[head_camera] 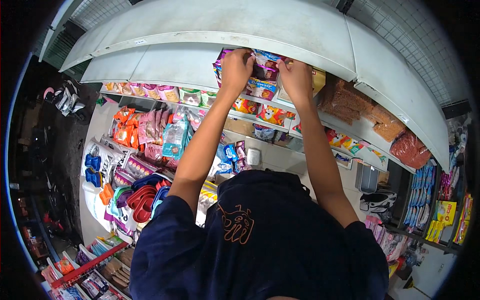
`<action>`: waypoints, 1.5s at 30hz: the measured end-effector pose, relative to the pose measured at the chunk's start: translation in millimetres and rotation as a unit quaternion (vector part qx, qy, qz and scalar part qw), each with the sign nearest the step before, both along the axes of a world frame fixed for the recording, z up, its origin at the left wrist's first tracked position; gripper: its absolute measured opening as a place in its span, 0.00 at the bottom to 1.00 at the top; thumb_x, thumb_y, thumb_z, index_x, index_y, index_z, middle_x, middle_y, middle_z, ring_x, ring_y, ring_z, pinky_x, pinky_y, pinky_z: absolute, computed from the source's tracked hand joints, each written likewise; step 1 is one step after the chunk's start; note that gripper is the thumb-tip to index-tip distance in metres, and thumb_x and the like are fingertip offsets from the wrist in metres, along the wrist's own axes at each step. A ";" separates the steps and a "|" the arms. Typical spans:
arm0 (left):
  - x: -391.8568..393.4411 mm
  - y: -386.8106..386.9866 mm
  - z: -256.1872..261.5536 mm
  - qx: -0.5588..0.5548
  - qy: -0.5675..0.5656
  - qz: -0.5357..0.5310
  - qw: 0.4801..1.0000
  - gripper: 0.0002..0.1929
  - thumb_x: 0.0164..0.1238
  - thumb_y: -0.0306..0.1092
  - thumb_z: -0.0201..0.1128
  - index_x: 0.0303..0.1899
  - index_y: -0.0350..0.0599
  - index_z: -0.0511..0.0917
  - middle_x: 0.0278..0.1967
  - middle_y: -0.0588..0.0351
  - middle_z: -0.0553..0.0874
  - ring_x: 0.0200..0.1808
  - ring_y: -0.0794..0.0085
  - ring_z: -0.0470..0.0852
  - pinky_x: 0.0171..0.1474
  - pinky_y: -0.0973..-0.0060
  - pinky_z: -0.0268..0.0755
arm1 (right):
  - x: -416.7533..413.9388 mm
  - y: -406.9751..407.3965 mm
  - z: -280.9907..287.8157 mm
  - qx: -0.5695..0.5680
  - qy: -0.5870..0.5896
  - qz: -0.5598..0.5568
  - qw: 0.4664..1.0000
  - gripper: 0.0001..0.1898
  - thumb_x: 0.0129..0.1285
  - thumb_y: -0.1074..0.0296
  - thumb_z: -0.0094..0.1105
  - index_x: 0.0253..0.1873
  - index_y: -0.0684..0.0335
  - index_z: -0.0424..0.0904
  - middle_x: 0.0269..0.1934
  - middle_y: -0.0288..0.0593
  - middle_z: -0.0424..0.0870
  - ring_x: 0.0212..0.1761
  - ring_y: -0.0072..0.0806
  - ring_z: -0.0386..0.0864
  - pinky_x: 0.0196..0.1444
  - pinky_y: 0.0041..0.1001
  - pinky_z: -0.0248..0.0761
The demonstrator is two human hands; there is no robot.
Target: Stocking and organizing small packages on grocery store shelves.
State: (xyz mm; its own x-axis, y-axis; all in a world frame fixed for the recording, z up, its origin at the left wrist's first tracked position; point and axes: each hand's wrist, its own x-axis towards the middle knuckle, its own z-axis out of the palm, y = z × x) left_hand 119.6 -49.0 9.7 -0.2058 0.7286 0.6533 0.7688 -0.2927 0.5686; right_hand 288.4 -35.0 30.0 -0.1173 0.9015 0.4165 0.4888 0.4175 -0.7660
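Both my arms reach up to a white metal shelf below a higher shelf board. My left hand is at the top of a purple and blue display box of packets, its fingers bent at a blue packet. At the same packet's right end is my right hand, thumb and fingertips close to its edge. The packet seems to be between both hands; the fingertips are partly hidden under the upper board. A yellow box stands just right of my right hand.
The upper shelf board overhangs my hands. Clear bags of brown pellets lie to the right on the same shelf. Colourful pet food bags line the shelf below. Stacked bags and red plastic bowls stand on the lower left.
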 end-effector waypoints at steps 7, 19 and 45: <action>-6.6 23.6 -6.9 -0.099 0.152 0.095 0.979 0.12 0.50 0.38 0.69 0.32 0.39 0.84 0.35 0.44 0.83 0.44 0.50 0.76 0.50 0.55 0.62 | -10.8 30.0 -10.5 0.126 -0.167 -0.056 0.976 0.13 0.58 0.70 0.58 0.47 0.70 0.75 0.41 0.61 0.79 0.45 0.53 0.77 0.49 0.41 0.71; 8.6 6.2 -11.5 -0.110 0.171 0.092 0.975 0.14 0.46 0.35 0.70 0.39 0.52 0.84 0.50 0.46 0.74 0.52 0.49 0.66 0.53 0.52 0.56 | -8.4 4.4 1.0 0.094 -0.191 -0.033 0.977 0.13 0.59 0.71 0.56 0.48 0.69 0.75 0.45 0.61 0.77 0.47 0.54 0.76 0.50 0.43 0.69; -7.6 -263.0 -132.3 0.051 -0.491 0.345 0.799 0.12 0.67 0.25 0.56 0.50 0.37 0.72 0.45 0.53 0.81 0.44 0.75 0.79 0.47 0.80 0.71 | -147.7 -128.1 -150.2 -0.425 0.049 0.586 0.688 0.12 0.68 0.67 0.52 0.50 0.67 0.76 0.46 0.41 0.81 0.44 0.25 0.80 0.43 0.24 0.74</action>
